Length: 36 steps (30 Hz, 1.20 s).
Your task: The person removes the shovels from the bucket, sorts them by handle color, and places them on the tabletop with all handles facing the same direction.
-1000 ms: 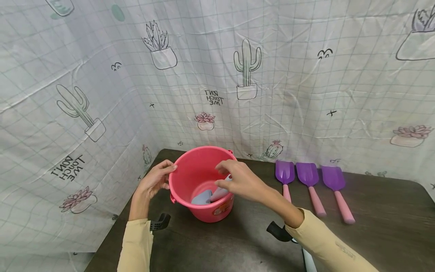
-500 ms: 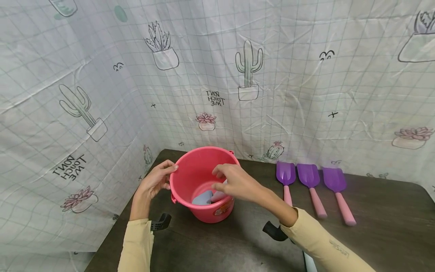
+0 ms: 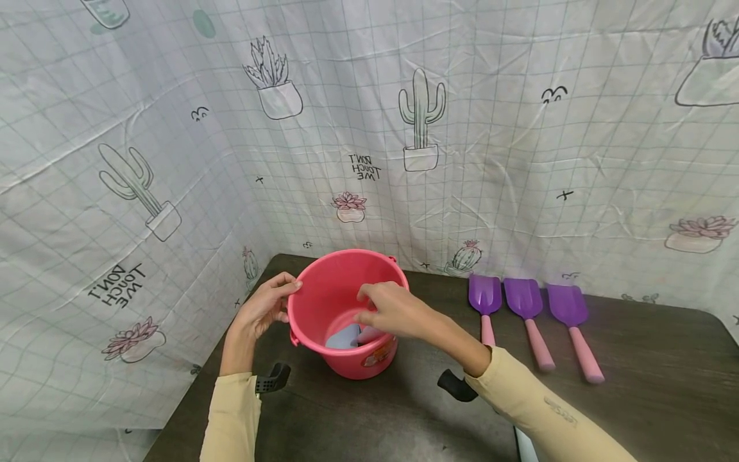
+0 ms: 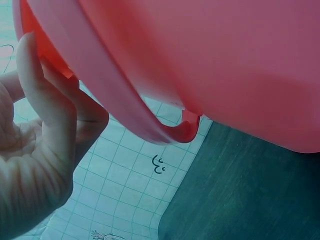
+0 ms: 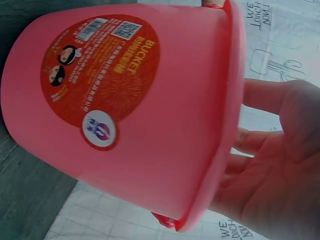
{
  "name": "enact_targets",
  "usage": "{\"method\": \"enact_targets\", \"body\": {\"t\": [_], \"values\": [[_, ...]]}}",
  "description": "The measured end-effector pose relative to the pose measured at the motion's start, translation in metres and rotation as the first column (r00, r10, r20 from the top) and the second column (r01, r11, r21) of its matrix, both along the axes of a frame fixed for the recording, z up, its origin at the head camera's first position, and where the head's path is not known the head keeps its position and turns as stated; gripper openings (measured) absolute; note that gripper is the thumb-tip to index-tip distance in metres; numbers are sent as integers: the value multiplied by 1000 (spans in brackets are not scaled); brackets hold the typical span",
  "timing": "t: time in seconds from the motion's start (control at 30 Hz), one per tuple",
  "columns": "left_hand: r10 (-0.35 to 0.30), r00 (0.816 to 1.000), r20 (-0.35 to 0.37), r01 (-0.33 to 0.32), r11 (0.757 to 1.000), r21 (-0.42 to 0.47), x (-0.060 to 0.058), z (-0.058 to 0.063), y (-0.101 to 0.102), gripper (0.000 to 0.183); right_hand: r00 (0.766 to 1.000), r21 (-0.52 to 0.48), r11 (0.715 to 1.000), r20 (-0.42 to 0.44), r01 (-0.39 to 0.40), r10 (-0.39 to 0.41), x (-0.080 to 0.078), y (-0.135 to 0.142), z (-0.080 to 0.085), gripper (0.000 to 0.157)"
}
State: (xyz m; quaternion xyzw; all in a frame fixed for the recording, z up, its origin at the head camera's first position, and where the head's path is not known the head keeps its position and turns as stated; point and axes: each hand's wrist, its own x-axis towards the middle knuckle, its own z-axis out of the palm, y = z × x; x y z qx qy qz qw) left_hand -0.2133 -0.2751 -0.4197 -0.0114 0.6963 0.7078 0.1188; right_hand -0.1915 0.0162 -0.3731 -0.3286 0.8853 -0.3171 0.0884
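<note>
A pink bucket (image 3: 358, 362) stands on the dark table, its mouth facing up. At its left rim my left hand (image 3: 268, 305) grips the edge, thumb over the lip and fingers outside; the left wrist view shows these fingers (image 4: 60, 107) beside the rim. My right hand (image 3: 398, 310) reaches over the right rim with loosely bent fingers, thumb apart, nothing visible between them. Below it inside the bucket lie a pale grey-blue piece (image 3: 344, 336) and a pinkish piece (image 3: 368, 333), both partly hidden by the wall. In the right wrist view, a red label (image 5: 100, 70) covers the bucket's side.
Three toy shovels with purple blades and pink handles lie side by side at the right: left shovel (image 3: 485, 295), middle shovel (image 3: 524, 298), right shovel (image 3: 568, 305). A pale strip (image 3: 525, 446) lies at the front edge. Behind the table (image 3: 652, 378) hangs a cactus-print cloth (image 3: 508, 147).
My right hand has shifted slightly left and lower over the bucket, and the pinkish piece shows less beneath it. The left hand stays on the rim.
</note>
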Motion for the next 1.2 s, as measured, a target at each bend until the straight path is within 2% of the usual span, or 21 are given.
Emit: {"method": "enact_targets", "body": {"t": [0.2, 0.33, 0.57, 0.83, 1.0, 1.2], "values": [[-10, 1000, 2, 10, 1000, -1, 0, 0, -1, 13, 999, 85, 995, 13, -48, 47, -6, -10, -8, 26], [-11, 1000, 0, 11, 1000, -5, 0, 0, -1, 13, 998, 120, 991, 30, -52, 49, -7, -14, -11, 29], [-6, 1000, 0, 6, 1000, -9, 0, 0, -1, 13, 996, 171, 984, 83, -53, 40, -8, -17, -8, 26], [-7, 1000, -6, 6, 1000, -6, 1, -1, -1, 14, 988, 234, 968, 141, -91, 58, -14, -18, -4, 22], [-6, 1000, -7, 6, 1000, -8, 1, -1, -1, 12, 983, 261, 959, 170, -111, 68, -20, -21, -3, 26], [-7, 1000, -2, 7, 1000, -9, 0, -1, -1, 14, 970, 255, 957, 231, -142, 82, -30, -23, -4, 16]]}}
